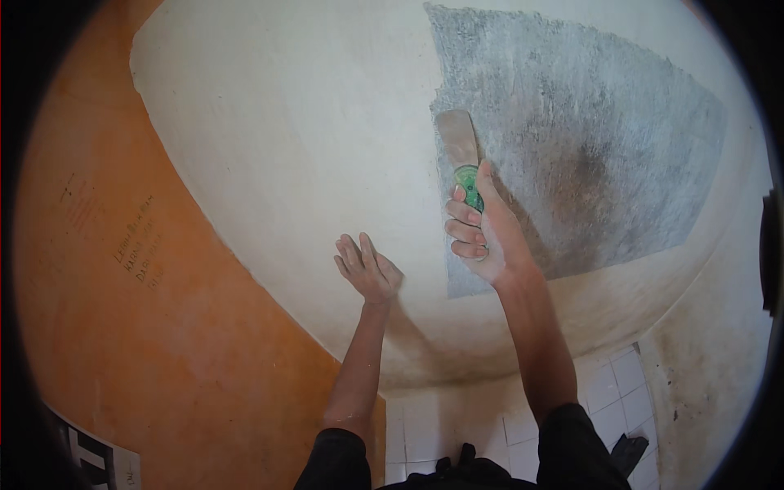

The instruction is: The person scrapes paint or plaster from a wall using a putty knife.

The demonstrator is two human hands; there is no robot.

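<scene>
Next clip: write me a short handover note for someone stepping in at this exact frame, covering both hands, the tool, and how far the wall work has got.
Right hand: closed on the green handle of the scraper, blade flat on the wall at the left edge of the grey patch.
Left hand: open, palm on the cream wall, holding nothing.
Done: a large grey patch is exposed, upper right.
Left: cream coat covers the wall left of and below the patch. The orange wall further left looks untouched.

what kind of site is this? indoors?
Likely an indoor room under renovation. The right hand holds a green-handled scraper against a cream wall with a scraped grey patch; the left hand rests flat on it, above a white tiled floor.
</scene>
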